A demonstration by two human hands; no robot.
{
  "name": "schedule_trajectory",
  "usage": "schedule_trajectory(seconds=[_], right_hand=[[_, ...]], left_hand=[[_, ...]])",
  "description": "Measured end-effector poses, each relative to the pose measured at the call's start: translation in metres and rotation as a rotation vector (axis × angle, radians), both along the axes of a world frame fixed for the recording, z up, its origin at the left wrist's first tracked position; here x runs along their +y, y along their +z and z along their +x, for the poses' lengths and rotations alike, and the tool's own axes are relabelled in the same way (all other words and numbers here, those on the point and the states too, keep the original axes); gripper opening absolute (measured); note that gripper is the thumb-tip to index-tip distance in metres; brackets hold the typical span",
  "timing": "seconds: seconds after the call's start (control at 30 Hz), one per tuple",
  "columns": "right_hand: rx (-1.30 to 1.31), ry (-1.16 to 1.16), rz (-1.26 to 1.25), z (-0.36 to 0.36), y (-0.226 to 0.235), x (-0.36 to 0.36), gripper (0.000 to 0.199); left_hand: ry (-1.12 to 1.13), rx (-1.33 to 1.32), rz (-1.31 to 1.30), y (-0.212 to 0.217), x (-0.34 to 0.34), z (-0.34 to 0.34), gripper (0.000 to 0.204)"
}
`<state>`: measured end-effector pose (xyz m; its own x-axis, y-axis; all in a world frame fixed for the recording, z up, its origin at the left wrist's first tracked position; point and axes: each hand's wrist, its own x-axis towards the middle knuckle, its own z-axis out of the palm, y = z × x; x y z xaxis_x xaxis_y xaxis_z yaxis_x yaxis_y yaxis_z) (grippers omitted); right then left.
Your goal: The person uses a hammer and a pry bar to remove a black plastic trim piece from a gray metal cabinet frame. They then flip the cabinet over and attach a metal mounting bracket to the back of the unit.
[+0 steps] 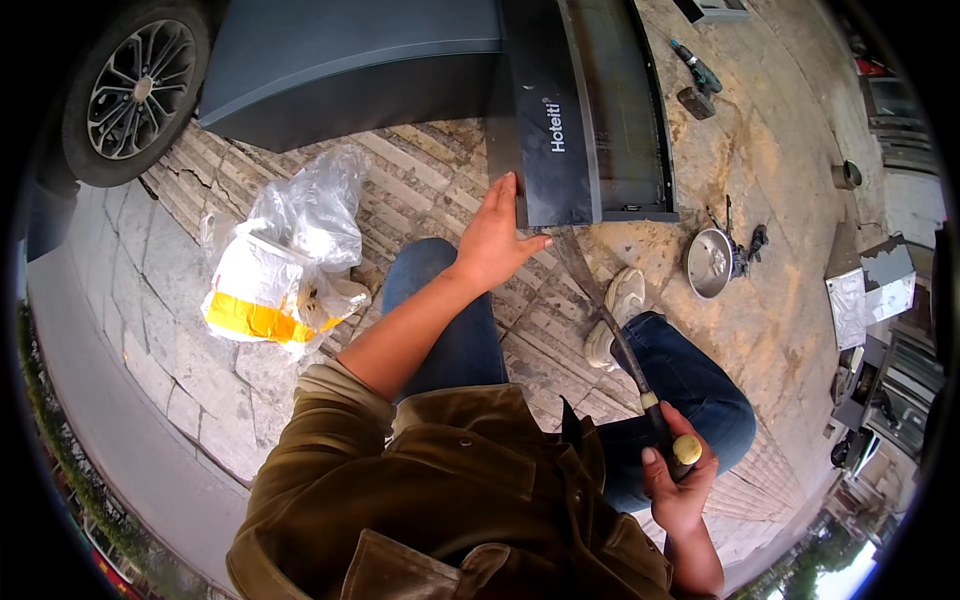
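Brown jacket (455,500) | right fingers (658,475) gripping slim tool (628,355), long axis slanting up-left toward black panel (555,190) | left fingers (499,196) outstretched

Two hands (490,245) (684,502), one bowl (709,264), one drill (699,75)

Out here it's a roadside work spot: ridged grey stone paving (408,165), a silver-spoked black-tyred car wheel (143,90), a smooth grey road (92,400), a dark-green cordless drill (704,78).

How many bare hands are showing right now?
2: the left hand at the lower left corner of the dark panel, and the right hand gripping the long tool. No others show.
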<state>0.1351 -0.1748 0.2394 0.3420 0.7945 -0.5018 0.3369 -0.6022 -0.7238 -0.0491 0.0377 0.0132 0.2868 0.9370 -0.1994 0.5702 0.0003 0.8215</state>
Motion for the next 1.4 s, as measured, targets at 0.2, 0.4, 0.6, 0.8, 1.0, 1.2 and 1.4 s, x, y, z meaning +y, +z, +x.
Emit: schedule_trajectory(seconds=[0.2, 0.4, 0.6, 0.8, 1.0, 1.2, 1.4], right_hand=[[0.025, -0.027, -0.072, -0.008, 0.026, 0.022, 0.043], [-0.001, 0.085, -0.081, -0.003, 0.051, 0.049, 0.042], [0.144, 0.037, -0.148, -0.015, 0.072, 0.084, 0.042], [0.142, 0.008, -0.164, -0.018, 0.064, 0.07, 0.042], [-0.098, 0.241, -0.035, -0.015, 0.032, 0.033, 0.042], [-0.008, -0.064, -0.059, -0.031, 0.004, 0.016, 0.04], [-0.074, -0.021, -0.03, -0.021, -0.011, 0.008, 0.04]], left_hand=[[0.07, -0.009, 0.115, -0.012, -0.004, 0.012, 0.094], [0.044, -0.063, 0.05, -0.009, -0.001, 0.009, 0.099], [0.05, -0.125, -0.007, -0.005, -0.005, 0.005, 0.107], [0.075, -0.167, 0.013, 0.016, -0.007, 0.006, 0.111], [0.077, -0.115, 0.034, 0.017, -0.003, 0.008, 0.108], [0.033, -0.069, 0.042, 0.012, 0.0, 0.006, 0.107], [-0.013, -0.023, 0.055, 0.01, 0.002, 0.0, 0.103]])
